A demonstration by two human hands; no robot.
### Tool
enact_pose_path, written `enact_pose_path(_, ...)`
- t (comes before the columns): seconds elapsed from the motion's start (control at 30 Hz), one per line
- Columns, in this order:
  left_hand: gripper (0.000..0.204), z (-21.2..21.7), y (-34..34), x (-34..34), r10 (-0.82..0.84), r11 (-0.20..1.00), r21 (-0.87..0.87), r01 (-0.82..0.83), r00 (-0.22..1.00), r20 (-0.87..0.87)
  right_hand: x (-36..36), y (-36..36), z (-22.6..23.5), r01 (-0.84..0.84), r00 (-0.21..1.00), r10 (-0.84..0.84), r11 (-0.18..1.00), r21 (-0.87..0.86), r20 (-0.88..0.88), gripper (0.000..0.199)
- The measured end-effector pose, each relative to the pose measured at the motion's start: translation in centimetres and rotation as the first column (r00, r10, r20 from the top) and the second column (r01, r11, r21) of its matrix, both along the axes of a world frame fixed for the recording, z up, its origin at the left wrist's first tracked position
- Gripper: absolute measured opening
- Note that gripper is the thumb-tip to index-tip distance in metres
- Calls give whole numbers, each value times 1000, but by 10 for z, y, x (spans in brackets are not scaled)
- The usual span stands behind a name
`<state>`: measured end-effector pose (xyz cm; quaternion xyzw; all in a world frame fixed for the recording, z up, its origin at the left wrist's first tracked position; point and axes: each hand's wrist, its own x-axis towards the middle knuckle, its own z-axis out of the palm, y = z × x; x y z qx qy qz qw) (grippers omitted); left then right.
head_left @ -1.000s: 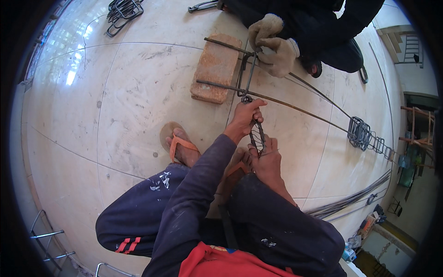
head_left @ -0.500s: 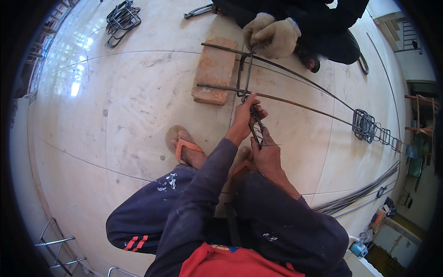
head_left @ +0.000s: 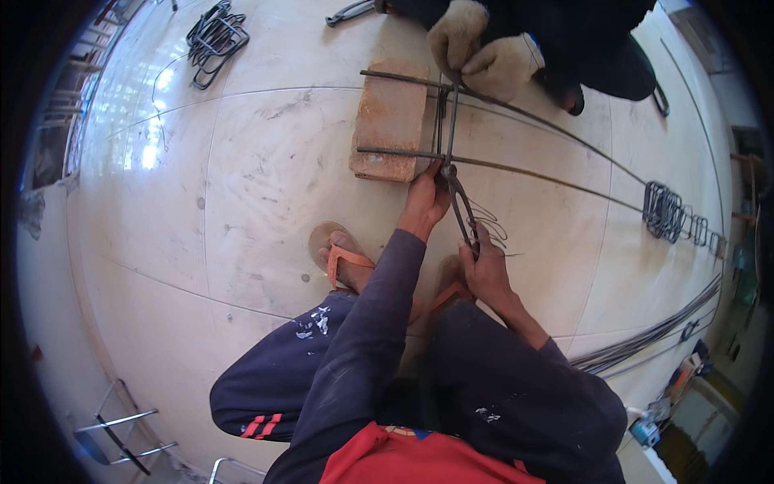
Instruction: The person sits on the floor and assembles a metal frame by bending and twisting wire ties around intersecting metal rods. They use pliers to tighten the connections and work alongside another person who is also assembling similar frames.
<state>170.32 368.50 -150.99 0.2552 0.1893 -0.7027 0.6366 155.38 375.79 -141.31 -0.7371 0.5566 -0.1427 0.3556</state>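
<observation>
My right hand [head_left: 488, 270] is closed round the handles of dark end-cutting pincers [head_left: 463, 208]. Their jaws touch the crossing of the near steel rod [head_left: 532, 172] and a bent rectangular stirrup [head_left: 451, 121]. Thin tie wire [head_left: 493, 226] loops out beside the pincers by my right hand. Just left of the jaws, my left hand [head_left: 426, 199] has its fingers curled up under the crossing; what they grip is hidden. A second rod [head_left: 556, 139] runs farther off. Both rod ends rest on a reddish brick block [head_left: 390, 121].
Opposite me, a co-worker's gloved hands [head_left: 484, 52] are at the far rod. More stirrups [head_left: 663, 211] hang along the rods at right. Loose bars [head_left: 645, 332] lie lower right, a stirrup pile [head_left: 216, 40] upper left. Another pair of pincers [head_left: 351, 13] lies beyond the block.
The pincers have straightened up to the rod crossing, their jaws now on it. My left hand has come off them to the left side of the crossing. The whole view has shifted slightly.
</observation>
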Motion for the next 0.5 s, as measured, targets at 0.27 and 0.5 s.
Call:
enact_pose_path(0.27, 18, -4, -6, 6, -25, 1000, -12, 25, 997, -77, 8, 8, -17, -56, 772, -340, 805, 590, 537, 38)
enact_pose_path(0.5, 19, 3, -4, 0, -20, 998, 55, 19, 1000, 18, 9, 9, 6, 84, 803, -447, 739, 668, 394, 36)
